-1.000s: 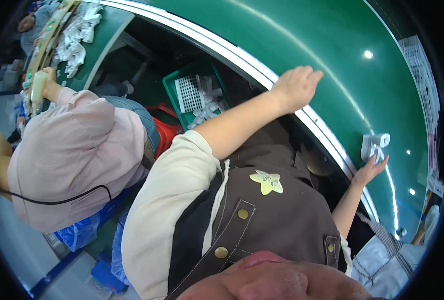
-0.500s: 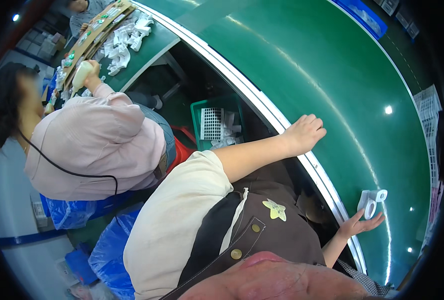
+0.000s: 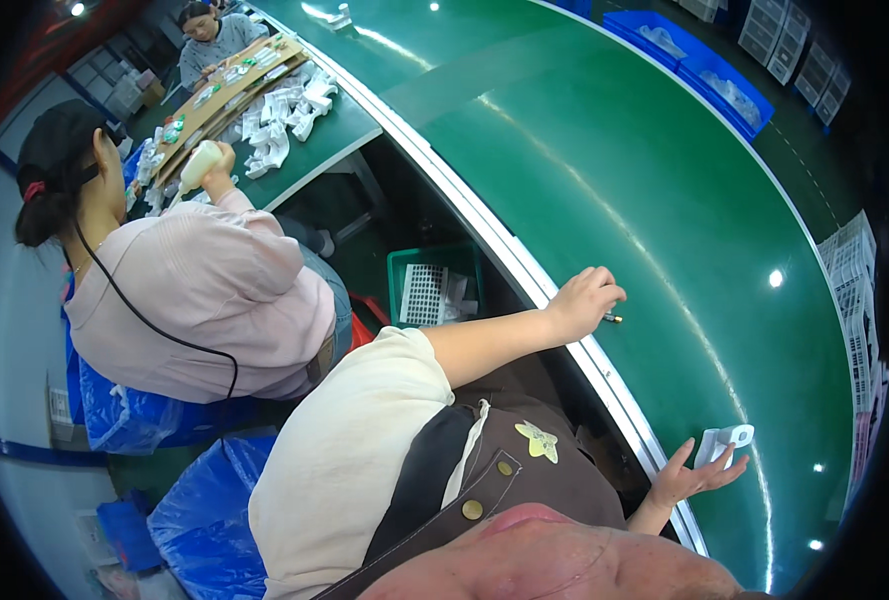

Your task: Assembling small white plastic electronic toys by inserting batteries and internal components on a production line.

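My left hand is over the green belt near its metal edge, fingers curled and closed. A small dark cylinder with a gold-coloured end, like a battery, sticks out from under its fingers. At the lower right my right hand is open, fingers spread and palm partly turned up. Just beyond those fingers a white plastic device with a rounded head stands on the belt. The fingers overlap its lower part, and I cannot tell whether they touch it.
A metal rail borders the green belt. To my left sits a co-worker in a pink top, holding a pale bottle at a table with white parts. A green crate and blue bags are below.
The view has shifted, so most things appear lower. My right hand is closer to the white device, its fingers more spread. The small cylinder now shows beneath my left hand.
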A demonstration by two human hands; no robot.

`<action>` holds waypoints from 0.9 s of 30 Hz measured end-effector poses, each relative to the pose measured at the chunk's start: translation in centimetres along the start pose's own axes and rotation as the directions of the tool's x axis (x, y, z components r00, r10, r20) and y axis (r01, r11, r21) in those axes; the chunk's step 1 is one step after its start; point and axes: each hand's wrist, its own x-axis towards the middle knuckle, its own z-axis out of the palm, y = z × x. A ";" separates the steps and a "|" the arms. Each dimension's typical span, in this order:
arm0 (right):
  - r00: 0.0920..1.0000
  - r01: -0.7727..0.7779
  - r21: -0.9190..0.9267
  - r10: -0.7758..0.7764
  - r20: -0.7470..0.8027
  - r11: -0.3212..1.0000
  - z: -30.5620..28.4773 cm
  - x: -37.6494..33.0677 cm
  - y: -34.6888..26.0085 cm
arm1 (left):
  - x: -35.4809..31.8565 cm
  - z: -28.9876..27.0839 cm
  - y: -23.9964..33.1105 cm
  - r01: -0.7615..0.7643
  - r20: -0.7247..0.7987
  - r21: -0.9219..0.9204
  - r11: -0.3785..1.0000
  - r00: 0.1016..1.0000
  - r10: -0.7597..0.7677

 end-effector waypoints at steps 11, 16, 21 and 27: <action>0.978 0.070 0.375 -0.137 0.154 0.924 2.6 -0.4 -6.4 | -0.2 -0.3 0.7 -0.112 0.283 0.181 0.977 0.957 0.058; 0.978 0.036 0.370 -0.109 0.180 0.928 2.7 -0.3 -6.5 | -0.6 -0.3 1.1 -0.150 0.321 0.193 0.970 0.944 0.082; 0.981 -0.022 0.424 -0.063 0.186 0.905 3.0 -0.2 -6.5 | -0.5 -0.7 1.2 -0.134 0.331 0.169 0.976 0.941 0.072; 0.989 -0.039 0.435 -0.028 0.146 0.900 3.2 -0.3 -6.6 | -0.8 -1.0 0.8 -0.105 0.273 0.059 0.993 0.958 0.085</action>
